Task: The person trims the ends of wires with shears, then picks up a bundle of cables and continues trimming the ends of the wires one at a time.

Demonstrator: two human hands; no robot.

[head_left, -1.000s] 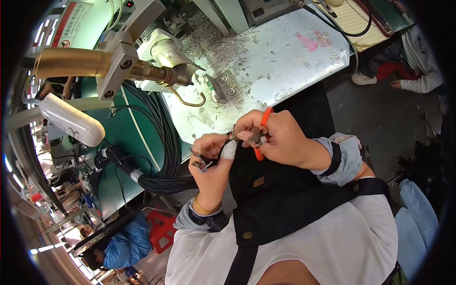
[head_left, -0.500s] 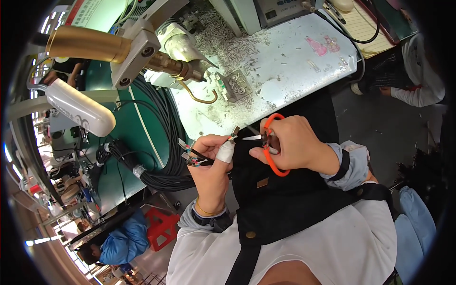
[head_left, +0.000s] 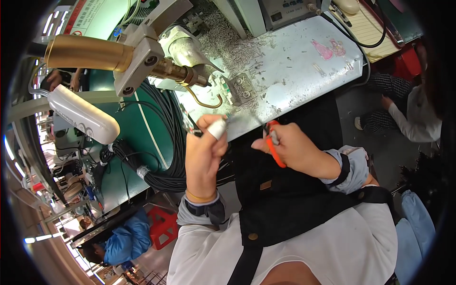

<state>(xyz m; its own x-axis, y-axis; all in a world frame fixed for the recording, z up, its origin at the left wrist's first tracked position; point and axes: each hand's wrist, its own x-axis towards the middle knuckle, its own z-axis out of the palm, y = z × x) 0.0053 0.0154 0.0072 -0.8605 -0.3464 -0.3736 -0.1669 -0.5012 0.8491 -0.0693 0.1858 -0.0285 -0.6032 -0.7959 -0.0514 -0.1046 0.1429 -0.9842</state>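
My left hand (head_left: pixel 204 152) is raised at the near edge of the machine table, its fingers closed on a thin cable with small metal connectors (head_left: pixel 188 122). A white cover wraps its thumb, and the wire end at the thumb tip is blurred. To the right, my right hand (head_left: pixel 301 149) grips orange-handled scissors (head_left: pixel 275 151). Their blades point toward the left hand and are smeared by motion. A gap separates the two hands. Beyond the left hand, a small green-and-white piece (head_left: pixel 225 88) sits in a metal fixture below a brass-coloured soldering head (head_left: pixel 192 76).
Many small metal bits (head_left: pixel 232 52) litter the white tabletop (head_left: pixel 294 80). A white cylindrical lamp (head_left: pixel 85 116) hangs at the left. Coiled black cable (head_left: pixel 171 175) lies on a green table. Other people sit at the right and lower left, near a red stool (head_left: pixel 164 228).
My left hand has moved up toward the table and turned, carrying the cable. My right hand has shifted slightly, and the scissors have turned in it, showing less of the handles.
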